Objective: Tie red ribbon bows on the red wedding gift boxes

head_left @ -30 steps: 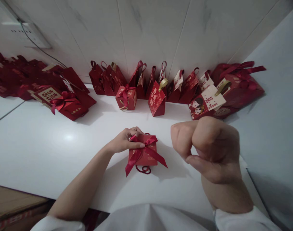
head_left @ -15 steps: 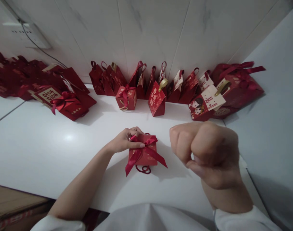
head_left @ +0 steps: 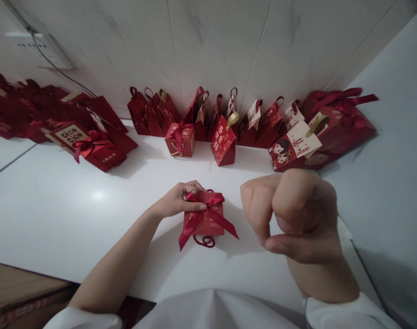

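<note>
A small red gift box [head_left: 208,222] with a red ribbon bow [head_left: 208,214] and a dark red cord handle lies on the white table [head_left: 57,214] in front of me. My left hand [head_left: 177,199] rests on the box's left top edge, fingers pinched on the ribbon. My right hand [head_left: 293,214] is raised close to the camera, right of the box, curled into a loose fist with thumb against forefinger; I cannot see anything in it.
A row of red gift bags and boxes [head_left: 225,137] stands along the tiled wall at the back. A pile of flat red boxes [head_left: 88,144] lies at the far left, larger red ribboned boxes [head_left: 338,123] at the far right. A wall socket with a cable [head_left: 47,50] is upper left.
My right fist has shifted slightly down and back up, thumb moving against the forefinger. My left hand and the box have stayed still.
</note>
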The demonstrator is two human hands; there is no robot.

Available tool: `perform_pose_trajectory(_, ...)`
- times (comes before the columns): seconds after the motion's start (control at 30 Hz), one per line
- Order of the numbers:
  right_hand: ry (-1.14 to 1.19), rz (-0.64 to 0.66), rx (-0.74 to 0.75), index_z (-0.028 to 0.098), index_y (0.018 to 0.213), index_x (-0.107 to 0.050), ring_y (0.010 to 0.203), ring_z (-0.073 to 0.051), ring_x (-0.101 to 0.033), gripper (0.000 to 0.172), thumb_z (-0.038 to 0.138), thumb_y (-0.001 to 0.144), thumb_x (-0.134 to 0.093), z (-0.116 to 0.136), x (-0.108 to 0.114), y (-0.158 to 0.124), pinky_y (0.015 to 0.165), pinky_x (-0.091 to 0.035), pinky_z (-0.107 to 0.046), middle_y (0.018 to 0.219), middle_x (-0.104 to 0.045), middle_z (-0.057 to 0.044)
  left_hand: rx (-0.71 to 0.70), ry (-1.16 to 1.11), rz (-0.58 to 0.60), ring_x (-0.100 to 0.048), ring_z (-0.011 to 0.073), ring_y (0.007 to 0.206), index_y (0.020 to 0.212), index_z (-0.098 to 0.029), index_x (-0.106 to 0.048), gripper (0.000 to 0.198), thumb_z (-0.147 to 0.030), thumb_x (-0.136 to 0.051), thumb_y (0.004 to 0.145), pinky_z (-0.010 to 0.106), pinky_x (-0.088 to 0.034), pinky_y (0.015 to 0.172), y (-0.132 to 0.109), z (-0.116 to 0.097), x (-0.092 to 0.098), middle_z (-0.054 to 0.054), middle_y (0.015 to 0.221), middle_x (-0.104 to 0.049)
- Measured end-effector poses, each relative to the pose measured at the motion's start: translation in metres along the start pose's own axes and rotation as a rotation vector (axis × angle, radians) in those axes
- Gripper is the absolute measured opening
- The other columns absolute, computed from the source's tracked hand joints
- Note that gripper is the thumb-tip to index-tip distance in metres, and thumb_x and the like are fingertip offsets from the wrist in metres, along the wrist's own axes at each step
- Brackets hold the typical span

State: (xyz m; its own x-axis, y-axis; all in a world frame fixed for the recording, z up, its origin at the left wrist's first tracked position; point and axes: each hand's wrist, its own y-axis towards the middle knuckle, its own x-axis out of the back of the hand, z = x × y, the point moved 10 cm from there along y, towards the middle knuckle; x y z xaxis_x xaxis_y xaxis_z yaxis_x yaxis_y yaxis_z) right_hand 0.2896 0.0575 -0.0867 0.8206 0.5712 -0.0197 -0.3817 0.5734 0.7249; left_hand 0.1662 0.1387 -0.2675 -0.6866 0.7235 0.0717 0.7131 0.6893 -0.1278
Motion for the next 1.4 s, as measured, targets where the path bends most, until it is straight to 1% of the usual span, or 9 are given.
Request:
perform_pose_trajectory(0.17,-0.002,0.021,0.013,0.022,0.078,-0.051,0.051,-0.011,-0.054,0.020,0.011,0.072,-0.067,0.001,-0.002,0.001,0.050,-0.043,-0.026,0.064,-0.062,0.002,0.003,0.009,-0.003,-0.054,0.0127,0.081,0.058,-0.016,-0.028,0.053,-0.027,-0.079,0.073,0.028,-0.044,0.077,0.000,-0.001,0.000,0.003,0.094,-0.055)
perform_pose_trajectory(0.43,-0.016,0.026,0.027,0.020,0.078,-0.054,0.052,-0.010,-0.055,0.017,0.010,0.074,-0.067,0.001,-0.001,0.001,0.051,-0.044,-0.025,0.065,-0.063,0.002,0.001,0.003,-0.003,-0.054,0.0126,0.081,0.058,-0.016,-0.028,0.054,-0.027,-0.079,0.072,0.028,-0.044,0.076,0.000,0.000,0.000,0.003,0.094,-0.056)
perform_pose_trajectory(0.67,-0.037,-0.061,0.071,0.019,0.070,-0.052,0.047,-0.007,-0.051,0.016,0.013,0.072,-0.067,0.006,0.000,0.001,0.049,-0.043,-0.022,0.059,-0.062,0.004,0.000,-0.024,0.005,-0.056,0.0137,0.082,0.058,-0.016,-0.029,0.052,-0.025,-0.078,0.073,0.029,-0.045,0.076,0.001,0.001,-0.001,0.003,0.094,-0.056)
perform_pose_trajectory(0.83,-0.049,-0.064,0.076,0.020,0.069,-0.053,0.045,-0.007,-0.049,0.016,0.013,0.071,-0.067,0.005,0.000,0.000,0.048,-0.042,-0.023,0.058,-0.062,0.005,-0.005,-0.012,0.006,-0.056,0.0142,0.083,0.058,-0.015,-0.030,0.052,-0.025,-0.078,0.073,0.030,-0.045,0.078,0.001,0.000,0.000,0.003,0.094,-0.056)
perform_pose_trajectory(1.0,-0.013,-0.025,0.043,0.021,0.073,-0.054,0.046,-0.008,-0.049,0.015,0.012,0.074,-0.067,0.003,-0.003,0.000,0.048,-0.042,-0.024,0.060,-0.062,0.004,0.003,-0.016,-0.002,-0.055,0.0137,0.082,0.058,-0.016,-0.029,0.052,-0.025,-0.078,0.073,0.030,-0.045,0.076,0.000,-0.001,0.000,0.004,0.094,-0.056)
perform_pose_trajectory(1.1,0.104,-0.088,-0.053,0.022,0.077,-0.054,0.055,-0.011,-0.056,0.017,0.012,0.077,-0.067,0.000,0.001,0.004,0.050,-0.045,-0.025,0.070,-0.064,0.002,0.001,-0.010,-0.004,-0.054,0.0132,0.080,0.057,-0.015,-0.030,0.051,-0.025,-0.079,0.071,0.030,-0.045,0.075,0.000,-0.004,0.000,0.003,0.091,-0.054)
perform_pose_trajectory(1.17,0.281,-0.163,-0.135,0.023,0.075,-0.051,0.060,-0.011,-0.058,0.020,0.015,0.078,-0.068,-0.005,0.005,0.008,0.049,-0.045,-0.024,0.075,-0.062,0.002,-0.007,-0.011,-0.004,-0.055,0.0137,0.080,0.056,-0.015,-0.031,0.050,-0.024,-0.079,0.070,0.030,-0.045,0.074,0.000,-0.005,0.000,0.002,0.089,-0.054)
perform_pose_trajectory(1.3,0.741,-0.352,-0.193,0.022,0.065,-0.037,0.051,-0.007,-0.046,0.034,0.015,0.076,-0.068,-0.016,0.011,0.010,0.042,-0.040,-0.020,0.065,-0.047,0.006,-0.012,-0.024,-0.008,-0.056,0.0139,0.081,0.056,-0.015,-0.031,0.051,-0.023,-0.078,0.071,0.031,-0.045,0.075,-0.001,-0.003,0.000,0.003,0.092,-0.054)
perform_pose_trajectory(1.4,0.913,-0.407,-0.177,0.022,0.061,-0.029,0.047,-0.007,-0.040,0.038,0.013,0.078,-0.062,-0.020,0.007,0.009,0.041,-0.038,-0.019,0.058,-0.040,0.006,-0.014,-0.022,-0.002,-0.055,0.0137,0.082,0.057,-0.015,-0.031,0.050,-0.025,-0.078,0.073,0.030,-0.045,0.076,0.000,-0.002,-0.001,0.004,0.093,-0.054)
